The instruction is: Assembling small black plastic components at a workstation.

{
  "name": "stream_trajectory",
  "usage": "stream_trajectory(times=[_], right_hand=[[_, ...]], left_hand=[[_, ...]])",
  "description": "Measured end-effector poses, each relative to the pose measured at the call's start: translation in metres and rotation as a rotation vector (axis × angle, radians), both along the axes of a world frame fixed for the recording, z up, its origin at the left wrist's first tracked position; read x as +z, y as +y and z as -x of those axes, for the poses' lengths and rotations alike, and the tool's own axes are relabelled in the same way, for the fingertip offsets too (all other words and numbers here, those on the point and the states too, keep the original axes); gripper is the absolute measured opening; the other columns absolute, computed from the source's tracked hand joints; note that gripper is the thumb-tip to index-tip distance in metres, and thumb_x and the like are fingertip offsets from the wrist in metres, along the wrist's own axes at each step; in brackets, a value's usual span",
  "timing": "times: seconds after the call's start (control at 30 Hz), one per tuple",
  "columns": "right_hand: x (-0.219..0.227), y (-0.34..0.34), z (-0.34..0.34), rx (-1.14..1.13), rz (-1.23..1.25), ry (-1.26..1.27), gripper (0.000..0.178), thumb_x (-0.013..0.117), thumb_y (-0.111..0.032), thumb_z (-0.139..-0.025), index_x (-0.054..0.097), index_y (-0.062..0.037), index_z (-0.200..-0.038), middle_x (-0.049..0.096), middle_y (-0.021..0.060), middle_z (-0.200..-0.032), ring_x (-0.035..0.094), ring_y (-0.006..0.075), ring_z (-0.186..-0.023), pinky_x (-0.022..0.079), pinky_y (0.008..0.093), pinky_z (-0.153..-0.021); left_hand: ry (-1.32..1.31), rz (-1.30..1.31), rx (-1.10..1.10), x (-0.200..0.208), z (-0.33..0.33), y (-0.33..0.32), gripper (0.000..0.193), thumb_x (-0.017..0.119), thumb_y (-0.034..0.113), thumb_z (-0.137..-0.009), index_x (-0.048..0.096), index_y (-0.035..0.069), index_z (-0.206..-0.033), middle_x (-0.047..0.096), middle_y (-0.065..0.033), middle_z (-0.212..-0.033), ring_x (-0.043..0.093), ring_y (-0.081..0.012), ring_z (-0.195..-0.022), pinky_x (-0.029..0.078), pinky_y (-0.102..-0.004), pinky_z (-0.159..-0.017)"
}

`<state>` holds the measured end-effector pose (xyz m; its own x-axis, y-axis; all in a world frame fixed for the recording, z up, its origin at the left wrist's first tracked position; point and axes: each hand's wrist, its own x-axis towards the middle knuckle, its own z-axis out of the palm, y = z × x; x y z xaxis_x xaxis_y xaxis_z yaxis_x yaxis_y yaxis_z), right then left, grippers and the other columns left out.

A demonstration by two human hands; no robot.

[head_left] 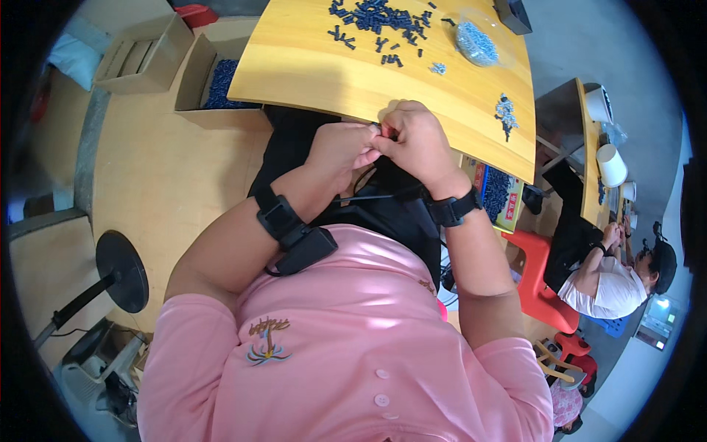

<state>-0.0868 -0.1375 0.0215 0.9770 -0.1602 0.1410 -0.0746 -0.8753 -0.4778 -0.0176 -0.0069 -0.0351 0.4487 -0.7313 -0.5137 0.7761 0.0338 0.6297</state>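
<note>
Both hands were up at the near edge of the tabletop (291,66), around the middle. Left hand (337,151) and right hand (421,140) were curled closed with fingertips meeting, pinching what looked like a small dark piece (378,130); the fingers hid most of it, so can't say exactly what. Farther in sat a little cluster of silvery bits (438,68), with a clear container (477,44) of more bluish-silver ones behind it. A loose spread of black pieces (375,16) lay toward the far edge, and a mixed silver-and-black bunch (506,114) was near the right edge. Off the left edge, a cardboard box (221,116) held dark blue stuff. Way over right, a co-worker (607,283) in a white top was at another table (591,177).
</note>
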Motion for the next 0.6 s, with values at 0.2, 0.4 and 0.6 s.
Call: stream_trajectory(times=[0.2, 0.4, 0.6], right_hand=[[0.0, -0.001, -0.001, 0.018, -0.039, 0.007, 0.019, 0.07, -0.01, -0.063, 0.055, -0.0002, -0.058, 0.054, 0.015, -0.066, 0.055, 0.0328, -0.071, 0.045, 0.0399, -0.064], [-0.003, -0.002, -0.003, 0.047, -0.091, -0.022, 0.018, 0.07, -0.008, -0.063, 0.054, -0.0001, -0.058, 0.053, 0.0154, -0.066, 0.054, 0.034, -0.071, 0.045, 0.0397, -0.065], [-0.008, -0.003, -0.005, 0.058, -0.104, -0.04, 0.02, 0.069, -0.008, -0.063, 0.052, -0.0008, -0.058, 0.051, 0.0152, -0.064, 0.053, 0.0338, -0.071, 0.045, 0.0395, -0.065]], left_hand=[[0.005, -0.089, 0.061, 0.012, 0.005, -0.004, 0.018, 0.064, 0.014, -0.084, 0.064, 0.001, -0.097, 0.065, -0.0047, -0.09, 0.06, -0.0113, -0.08, 0.049, -0.0239, -0.074], [0.037, -0.136, 0.153, 0.021, 0.008, -0.007, 0.011, 0.06, 0.006, -0.084, 0.066, -0.001, -0.079, 0.063, -0.0054, -0.076, 0.056, -0.0093, -0.064, 0.045, -0.0196, -0.056], [0.079, -0.104, 0.198, 0.017, 0.006, -0.008, 0.014, 0.056, 0.003, -0.085, 0.066, -0.003, -0.076, 0.061, -0.0053, -0.071, 0.052, -0.0078, -0.057, 0.041, -0.018, -0.051]])
